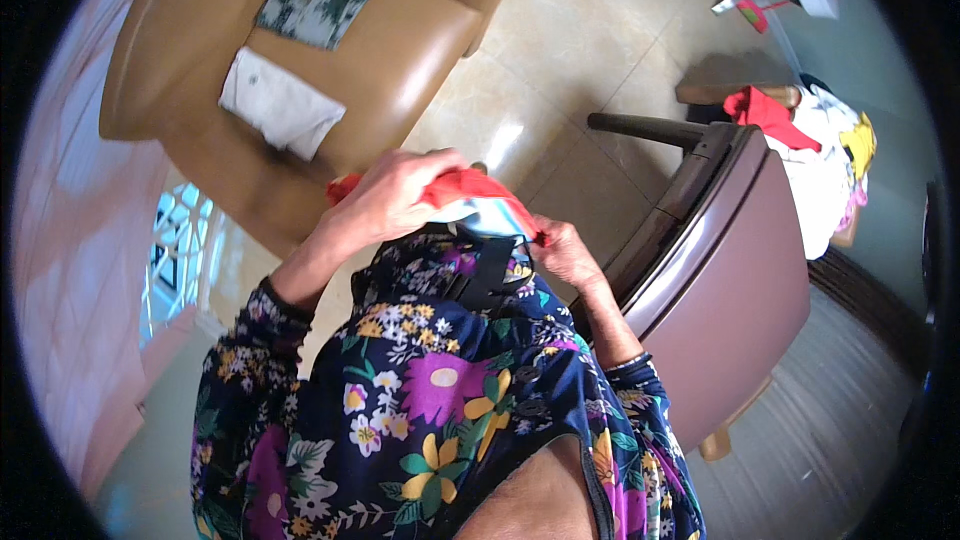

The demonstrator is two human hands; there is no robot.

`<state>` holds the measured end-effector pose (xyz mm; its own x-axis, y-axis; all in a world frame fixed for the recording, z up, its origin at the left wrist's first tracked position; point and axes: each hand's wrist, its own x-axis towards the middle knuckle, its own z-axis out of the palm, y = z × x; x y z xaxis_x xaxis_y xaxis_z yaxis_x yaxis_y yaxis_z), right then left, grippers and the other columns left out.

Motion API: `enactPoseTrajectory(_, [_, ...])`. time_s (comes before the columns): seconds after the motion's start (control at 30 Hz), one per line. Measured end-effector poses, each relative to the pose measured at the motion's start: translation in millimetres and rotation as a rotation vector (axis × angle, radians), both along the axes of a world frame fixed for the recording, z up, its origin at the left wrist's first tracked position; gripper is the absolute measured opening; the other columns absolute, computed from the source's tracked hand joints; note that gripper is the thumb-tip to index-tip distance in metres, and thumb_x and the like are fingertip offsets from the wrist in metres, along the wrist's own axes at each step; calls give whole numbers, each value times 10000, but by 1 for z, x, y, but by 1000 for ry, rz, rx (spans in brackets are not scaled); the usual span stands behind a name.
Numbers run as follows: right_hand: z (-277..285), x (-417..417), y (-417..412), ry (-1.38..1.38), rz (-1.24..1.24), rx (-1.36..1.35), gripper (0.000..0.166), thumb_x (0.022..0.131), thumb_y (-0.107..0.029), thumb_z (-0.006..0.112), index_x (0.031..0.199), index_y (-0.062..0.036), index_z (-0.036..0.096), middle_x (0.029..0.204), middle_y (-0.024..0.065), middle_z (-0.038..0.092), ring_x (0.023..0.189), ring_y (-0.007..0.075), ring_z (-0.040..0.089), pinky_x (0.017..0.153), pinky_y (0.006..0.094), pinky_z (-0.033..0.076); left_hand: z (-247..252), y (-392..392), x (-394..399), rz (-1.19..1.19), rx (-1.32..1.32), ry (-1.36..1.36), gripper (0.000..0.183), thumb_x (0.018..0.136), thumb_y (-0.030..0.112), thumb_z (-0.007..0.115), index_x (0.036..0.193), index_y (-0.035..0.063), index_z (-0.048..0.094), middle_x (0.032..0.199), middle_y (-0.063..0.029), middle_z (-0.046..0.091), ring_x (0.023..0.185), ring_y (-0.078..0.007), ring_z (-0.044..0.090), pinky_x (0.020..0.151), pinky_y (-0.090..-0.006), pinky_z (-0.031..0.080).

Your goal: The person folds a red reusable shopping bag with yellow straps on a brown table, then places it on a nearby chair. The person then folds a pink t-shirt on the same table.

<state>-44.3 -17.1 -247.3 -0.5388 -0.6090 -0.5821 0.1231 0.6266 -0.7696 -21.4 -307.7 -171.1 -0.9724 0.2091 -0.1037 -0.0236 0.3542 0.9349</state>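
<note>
A red cloth garment (472, 184) with a white and blue patch (491, 216) on its near side is stretched between both hands, just in front of my body. My left hand (390, 195) grips it from above, and some red fabric shows beyond the wrist. At the right end, my right hand (566, 249) pinches the edge of the cloth. Its lower part is hidden by my hands and my floral top (442, 382). Ahead to the left, a folded white cloth (281, 103) and a folded green-and-white patterned cloth (321, 1) lie on a tan armchair (420, 37).
A dark brown table (720, 292) with a curved top stands close on my right. Beyond it, white, red and yellow clothes (817, 165) are heaped on a wooden seat. Tiled floor (570, 15) stretches ahead, and a sheer pinkish curtain (82, 240) hangs at the left.
</note>
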Motion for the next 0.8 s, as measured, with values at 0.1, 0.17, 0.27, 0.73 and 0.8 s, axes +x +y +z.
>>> enactPoseTrajectory(0.1, [-16, 1, 4, 81, -20, -135, 235, 739, 13, 624, 970, -33, 624, 807, 56, 629, 790, 98, 555, 732, 270, 476, 20, -2, 2, 96, -86, -113, 214, 809, 139, 614, 968, 5, 565, 840, -180, 621, 783, -283, 626, 699, -342, 474])
enactPoseTrajectory(0.17, [-22, 4, 8, 133, -49, -35, 211, 743, -20, 637, 952, -40, 625, 838, 78, 642, 816, 132, 591, 758, 287, 486, 33, 2, -1, 108, -129, -117, 239, 797, 124, 611, 1013, 27, 578, 884, -215, 614, 875, -358, 617, 715, -382, 477])
enactPoseTrajectory(0.27, [-34, 4, 9, 224, -77, 33, 310, 713, -151, 692, 989, -53, 592, 892, 157, 637, 873, 283, 622, 786, 352, 485, 38, 10, 5, 167, -218, -69, 202, 769, 127, 654, 927, 18, 592, 823, -198, 620, 808, -375, 600, 706, -411, 461])
enactPoseTrajectory(0.73, [-33, 7, -20, 580, -93, 82, 621, 702, -184, 691, 1264, -97, 441, 1082, 162, 572, 1015, 334, 541, 861, 429, 433, 57, 15, 26, 280, -160, -32, 203, 728, 92, 669, 873, -21, 582, 756, -183, 617, 718, -314, 623, 657, -357, 471])
enactPoseTrajectory(0.8, [-38, 2, -19, 449, -94, 76, 475, 707, -162, 671, 1149, -79, 519, 1037, 148, 593, 990, 338, 555, 845, 426, 450, 58, 13, 29, 281, -182, -39, 205, 729, 96, 670, 869, -23, 580, 765, -188, 617, 729, -324, 622, 661, -358, 473])
